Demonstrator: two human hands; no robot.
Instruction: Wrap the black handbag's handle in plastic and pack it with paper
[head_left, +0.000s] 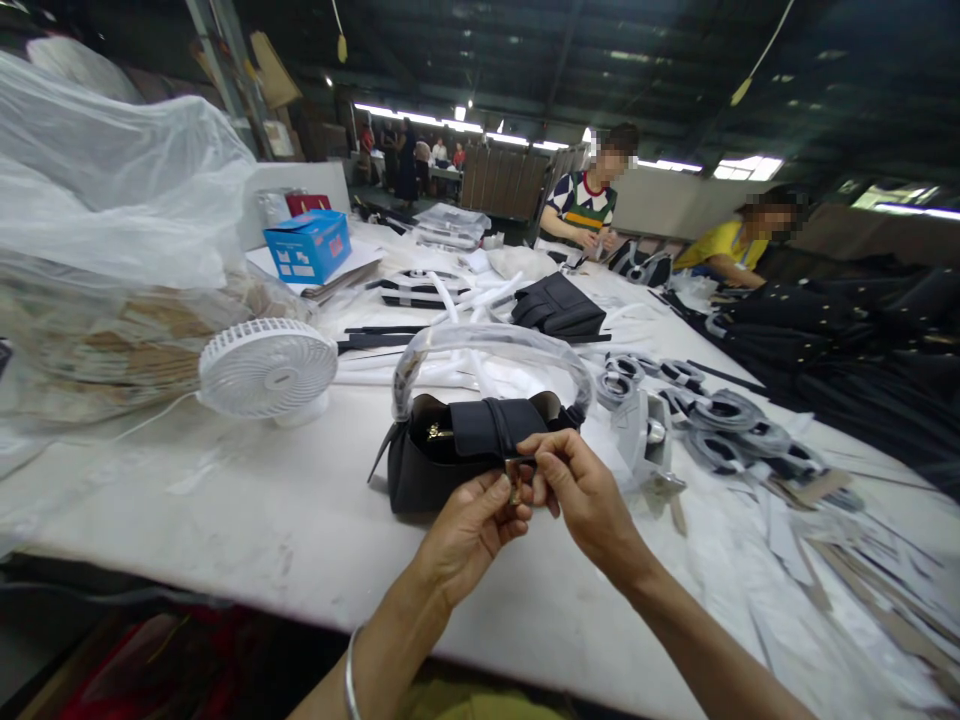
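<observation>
A black handbag (427, 470) stands upright on the white table, its arched handle (487, 338) wrapped in clear plastic. Gold-coloured hardware (437, 432) shows inside its opening. In front of the bag, both my hands meet at a small shiny metal clasp (513, 480) by the lower end of the strap. My left hand (480, 515) is closed, thumb and fingers pinching the clasp from below. My right hand (574, 480) is closed too, pinching at the clasp's upper right side. Fingers partly cover the clasp, so its exact shape is hidden.
A white fan (268, 368) stands left, beside a large plastic-covered bundle (112, 330). Behind are a blue box (307, 247) and another black bag (559, 303). Wrapped strap coils (727, 410) and a grey tape dispenser (642, 435) lie right. Two people work across the table.
</observation>
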